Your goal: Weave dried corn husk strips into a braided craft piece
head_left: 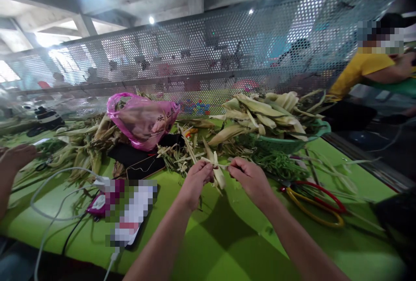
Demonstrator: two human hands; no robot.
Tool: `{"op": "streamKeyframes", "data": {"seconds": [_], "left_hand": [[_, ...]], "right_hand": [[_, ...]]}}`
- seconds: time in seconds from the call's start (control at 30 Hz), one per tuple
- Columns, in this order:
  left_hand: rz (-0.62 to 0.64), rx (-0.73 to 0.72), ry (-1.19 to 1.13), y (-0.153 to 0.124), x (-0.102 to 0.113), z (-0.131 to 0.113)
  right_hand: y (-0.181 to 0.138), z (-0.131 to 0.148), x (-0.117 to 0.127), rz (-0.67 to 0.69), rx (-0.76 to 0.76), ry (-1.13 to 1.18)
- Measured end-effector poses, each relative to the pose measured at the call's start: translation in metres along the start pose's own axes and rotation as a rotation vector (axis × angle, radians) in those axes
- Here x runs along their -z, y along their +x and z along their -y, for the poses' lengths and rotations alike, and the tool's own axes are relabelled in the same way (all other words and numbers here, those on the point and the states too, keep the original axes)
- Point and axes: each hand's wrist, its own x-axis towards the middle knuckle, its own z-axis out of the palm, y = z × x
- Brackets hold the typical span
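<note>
Both hands meet above the green table (pixel 227 246): left hand (pixel 195 183) and right hand (pixel 251 179) each pinch an end of a pale husk strip (pixel 217 169), held just off the surface. Close behind lie loose husks, a dark phone (pixel 146 166) and a pink bag (pixel 141 118). A heaped green basket (pixel 292 144) stands to the right, with red and yellow loops (pixel 320 205) near the right wrist. A white cable (pixel 55 177) trails at left. Bare tabletop lies under the forearms.

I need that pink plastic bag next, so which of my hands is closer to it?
Left. The left hand, pinching the corn husk, sits nearer you and to the right of the pink bag; the right hand is farther right, beyond the husk.
</note>
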Motion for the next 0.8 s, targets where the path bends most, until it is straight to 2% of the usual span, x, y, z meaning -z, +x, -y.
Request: {"op": "streamKeyframes", "data": {"seconds": [0.17, 0.23, 0.37, 0.47, 0.63, 0.8], "left_hand": [[-0.002, -0.006, 0.033, 0.0027, 0.0048, -0.0016], [0.019, -0.010, 0.092, 0.0035, 0.0048, -0.0029], [0.140, -0.028, 0.213, 0.0028, -0.0007, -0.0040], [0.210, -0.026, 0.307, 0.0016, -0.0044, -0.0032], [0.241, -0.037, 0.410, 0.0008, -0.0031, 0.0000], [0.279, -0.061, 0.457, -0.0018, -0.0022, -0.0013]], "right_hand": [[0.0021, -0.0060, 0.0019, 0.014, 0.011, 0.050], [0.0035, -0.0057, 0.0037, 0.052, 0.029, 0.143], [0.0048, -0.0022, 0.0038, 0.124, -0.017, 0.365], [0.0045, -0.0016, 0.0014, 0.077, -0.013, 0.346], [0.0037, -0.0042, -0.0014, -0.057, 0.044, 0.276], [0.0038, -0.0095, -0.0039, -0.075, -0.016, 0.355]]}}
